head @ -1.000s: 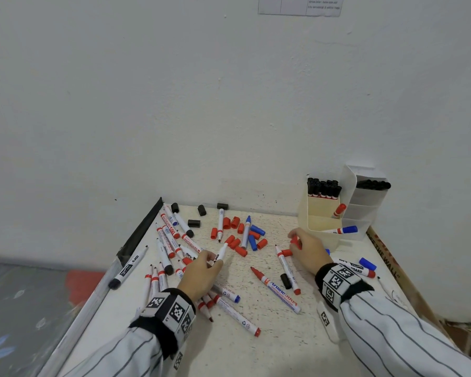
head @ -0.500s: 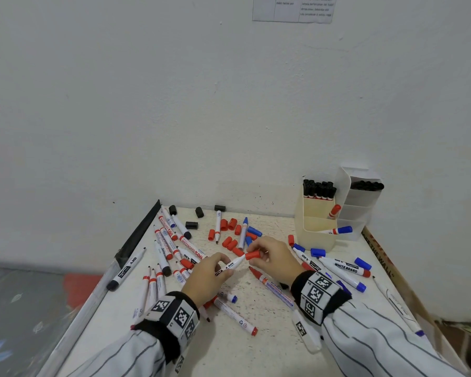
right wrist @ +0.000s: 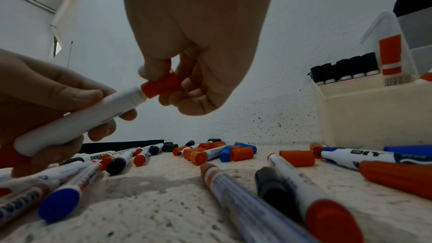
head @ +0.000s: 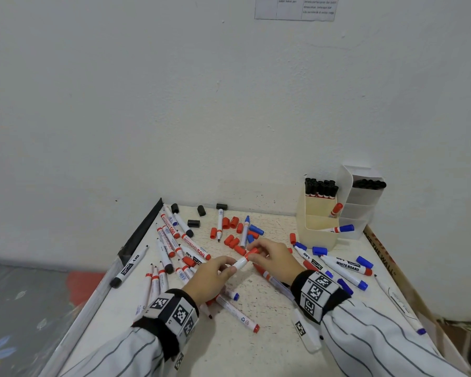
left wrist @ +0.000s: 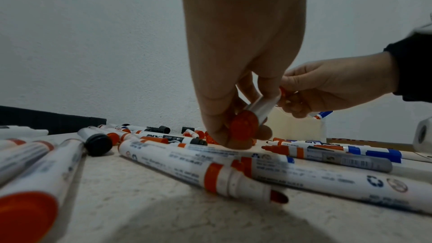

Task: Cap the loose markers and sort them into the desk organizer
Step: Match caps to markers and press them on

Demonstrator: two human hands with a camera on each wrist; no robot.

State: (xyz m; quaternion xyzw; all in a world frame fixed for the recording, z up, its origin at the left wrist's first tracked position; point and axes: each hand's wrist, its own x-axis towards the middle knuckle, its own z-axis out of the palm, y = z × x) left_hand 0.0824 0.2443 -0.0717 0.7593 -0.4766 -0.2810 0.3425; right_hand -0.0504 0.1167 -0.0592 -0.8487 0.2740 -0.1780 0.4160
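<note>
1. Looking from the head view: left hand [head: 211,277] grips a white marker [head: 239,263] by its barrel above table [head: 256,349] centre; right hand [head: 273,258] pinches the red cap [head: 253,251] at the marker's tip. Desk organizer [head: 317,229] stands at 2 o'clock from the hands.
2. Left wrist view — fingers [left wrist: 217,114] wrapped round the barrel, red end plug [left wrist: 244,126] facing the camera.
3. Right wrist view — cap seated over the tip, pinched between thumb and fingers; loose red caps [right wrist: 196,154] on the table at 12 o'clock.
</note>
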